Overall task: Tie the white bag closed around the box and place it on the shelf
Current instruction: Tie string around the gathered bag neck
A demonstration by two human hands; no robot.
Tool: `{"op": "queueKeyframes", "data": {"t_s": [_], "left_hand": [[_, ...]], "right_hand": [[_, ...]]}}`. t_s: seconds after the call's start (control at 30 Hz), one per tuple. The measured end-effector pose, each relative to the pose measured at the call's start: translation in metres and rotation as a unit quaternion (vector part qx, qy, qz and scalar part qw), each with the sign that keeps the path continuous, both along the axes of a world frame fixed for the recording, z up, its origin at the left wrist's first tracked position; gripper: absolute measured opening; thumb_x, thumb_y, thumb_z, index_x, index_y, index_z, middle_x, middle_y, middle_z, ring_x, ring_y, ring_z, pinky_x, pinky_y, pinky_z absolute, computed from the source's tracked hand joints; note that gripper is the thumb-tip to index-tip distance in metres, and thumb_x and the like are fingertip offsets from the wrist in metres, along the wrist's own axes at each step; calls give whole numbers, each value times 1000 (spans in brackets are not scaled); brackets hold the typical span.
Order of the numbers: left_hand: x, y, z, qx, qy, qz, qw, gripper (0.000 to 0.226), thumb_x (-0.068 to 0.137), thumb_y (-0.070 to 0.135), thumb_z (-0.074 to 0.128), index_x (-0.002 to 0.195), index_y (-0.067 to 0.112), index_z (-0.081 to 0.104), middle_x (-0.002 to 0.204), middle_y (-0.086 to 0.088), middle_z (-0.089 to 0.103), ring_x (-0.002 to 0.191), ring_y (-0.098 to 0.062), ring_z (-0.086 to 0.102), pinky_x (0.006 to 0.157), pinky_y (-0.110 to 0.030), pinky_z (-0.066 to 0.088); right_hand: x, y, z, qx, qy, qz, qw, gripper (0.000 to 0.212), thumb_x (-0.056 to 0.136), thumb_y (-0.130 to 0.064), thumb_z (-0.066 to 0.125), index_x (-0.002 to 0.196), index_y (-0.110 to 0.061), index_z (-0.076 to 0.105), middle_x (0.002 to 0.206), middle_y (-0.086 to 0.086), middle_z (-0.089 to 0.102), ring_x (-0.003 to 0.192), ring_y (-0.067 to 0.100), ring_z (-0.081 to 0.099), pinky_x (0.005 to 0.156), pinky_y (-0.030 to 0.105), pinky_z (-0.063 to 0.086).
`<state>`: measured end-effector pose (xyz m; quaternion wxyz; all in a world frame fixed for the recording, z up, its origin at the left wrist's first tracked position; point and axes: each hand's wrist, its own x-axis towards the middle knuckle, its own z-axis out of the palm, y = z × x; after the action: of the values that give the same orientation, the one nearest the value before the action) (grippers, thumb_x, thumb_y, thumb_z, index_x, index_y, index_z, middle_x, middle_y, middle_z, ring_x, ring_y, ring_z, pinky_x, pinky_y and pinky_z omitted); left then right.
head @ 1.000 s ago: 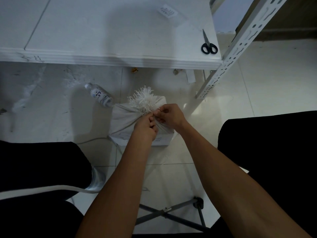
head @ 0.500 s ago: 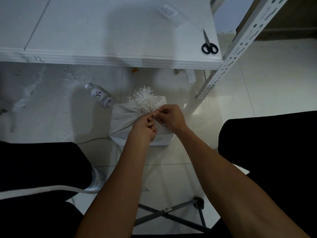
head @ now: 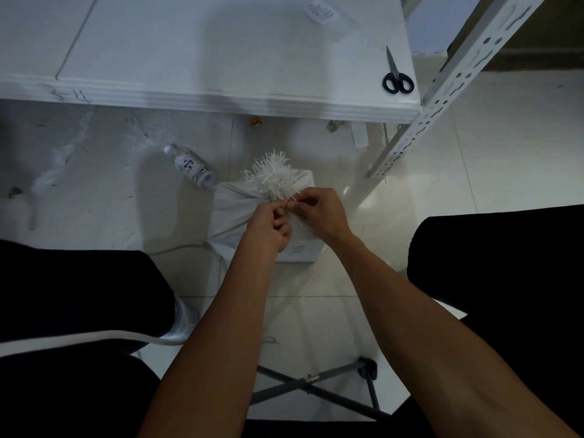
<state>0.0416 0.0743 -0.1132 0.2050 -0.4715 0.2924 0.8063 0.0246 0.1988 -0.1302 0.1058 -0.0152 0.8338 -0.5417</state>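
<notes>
A white bag (head: 232,213) wraps a white box (head: 300,252) standing on the tiled floor below the shelf. The bag's mouth is gathered into a frayed white tuft (head: 271,177) on top. My left hand (head: 268,224) and my right hand (head: 316,211) meet at the neck just below the tuft. Both pinch thin white strands there with curled fingers. The box's near right corner shows bare beneath my hands.
A white shelf board (head: 221,99) spans the top, with black scissors (head: 397,79) near its right end beside a slotted metal upright (head: 439,99). A plastic bottle (head: 191,165) lies on the floor left of the bag. My dark-clothed knees flank the floor; a folding stool frame (head: 316,385) sits below.
Both hands stay at the bag's neck; the fingers have shifted slightly on the strands. The bag and box have not moved.
</notes>
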Motion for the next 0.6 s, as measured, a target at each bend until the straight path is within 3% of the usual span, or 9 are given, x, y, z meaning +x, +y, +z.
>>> {"op": "queueKeyframes", "data": {"t_s": [0.1,0.27,0.43,0.53,0.6], "left_hand": [[-1,1,1,-4,-2,18,1000,24,89,5,53,66,12,50,40,8,36,24,-6,18,25,-18,14],[0,4,2,-30,17,1,999,28,92,9,54,65,14,47,48,7,36,24,-5,18,25,-17,14],[4,1,3,-106,22,-51,993,29,92,16,60,65,15,50,56,5,36,25,-4,21,26,-15,15],[7,-2,4,-191,34,-73,978,21,84,18,70,67,15,59,52,5,46,29,-5,29,29,-16,20],[10,-2,3,-317,56,-99,942,24,77,22,74,59,18,60,51,4,53,40,-11,42,39,-21,33]], "right_hand": [[5,-5,1,39,39,17,998,10,85,-22,74,88,-13,76,76,-7,72,69,3,65,66,13,48],[5,-7,-1,71,55,11,996,13,85,-27,72,89,-14,73,78,-5,72,72,6,67,69,22,54],[7,-11,4,83,37,-6,996,8,79,-22,69,79,-14,66,72,-3,67,68,12,64,63,23,49],[6,-13,5,88,35,-17,995,8,79,-21,68,78,-13,66,72,-3,67,67,12,63,60,19,46],[5,-12,4,83,38,-29,995,9,80,-21,69,79,-12,66,73,-3,68,67,10,62,60,16,44]]}}
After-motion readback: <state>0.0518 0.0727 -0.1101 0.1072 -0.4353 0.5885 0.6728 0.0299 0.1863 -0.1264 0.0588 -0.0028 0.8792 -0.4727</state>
